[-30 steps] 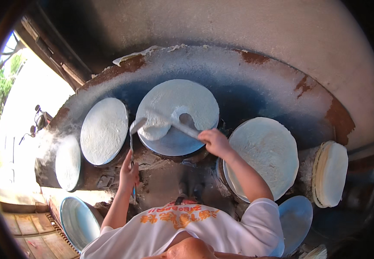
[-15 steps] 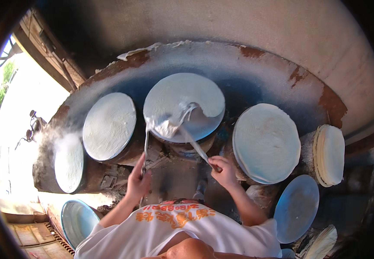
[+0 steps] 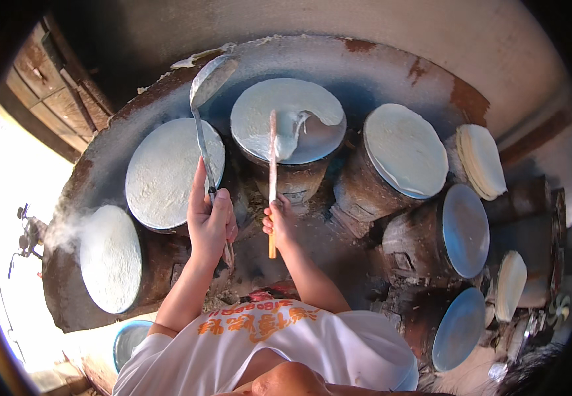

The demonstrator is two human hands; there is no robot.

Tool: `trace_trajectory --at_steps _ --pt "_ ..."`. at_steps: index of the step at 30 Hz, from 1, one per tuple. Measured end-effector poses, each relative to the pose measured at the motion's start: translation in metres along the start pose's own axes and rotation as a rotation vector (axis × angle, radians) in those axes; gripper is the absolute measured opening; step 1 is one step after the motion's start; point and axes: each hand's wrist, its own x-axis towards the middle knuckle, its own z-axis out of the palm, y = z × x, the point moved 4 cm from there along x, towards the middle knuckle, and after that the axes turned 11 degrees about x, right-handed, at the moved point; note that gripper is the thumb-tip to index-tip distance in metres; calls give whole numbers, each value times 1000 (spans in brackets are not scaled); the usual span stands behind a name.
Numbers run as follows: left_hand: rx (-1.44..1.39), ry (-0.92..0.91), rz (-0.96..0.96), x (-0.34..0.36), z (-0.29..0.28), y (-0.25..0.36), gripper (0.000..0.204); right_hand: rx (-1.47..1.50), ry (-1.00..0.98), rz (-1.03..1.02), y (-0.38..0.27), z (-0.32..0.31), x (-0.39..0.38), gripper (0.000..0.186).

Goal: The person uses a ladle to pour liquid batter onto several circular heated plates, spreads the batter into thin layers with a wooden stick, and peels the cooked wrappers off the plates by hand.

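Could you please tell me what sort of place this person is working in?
Probably a rustic outdoor kitchen for steaming thin batter sheets: a curved stove carries cloth-topped steamer pots, finished rounds are stacked, and steam rises at the left.

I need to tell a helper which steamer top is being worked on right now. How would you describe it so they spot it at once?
Find the curved row of round cloth-covered steamer tops along the rusty wall. Take the middle one, straight ahead of the person. It alone has a thin white sheet partly peeled up, draped over the wooden stick in the right hand.
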Motion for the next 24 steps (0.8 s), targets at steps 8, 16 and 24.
trace_trajectory --at_steps 8,16,24 --pt "0 -108 -118 -15 7 -11 59 9 81 -244 -95 -1 31 19" --pt "18 -106 -67 -11 3 -20 56 -141 235 63 -82 -70 -52 36" --pt "30 -196 -95 14 69 -19 58 -353 188 -52 -222 -74 24 34"
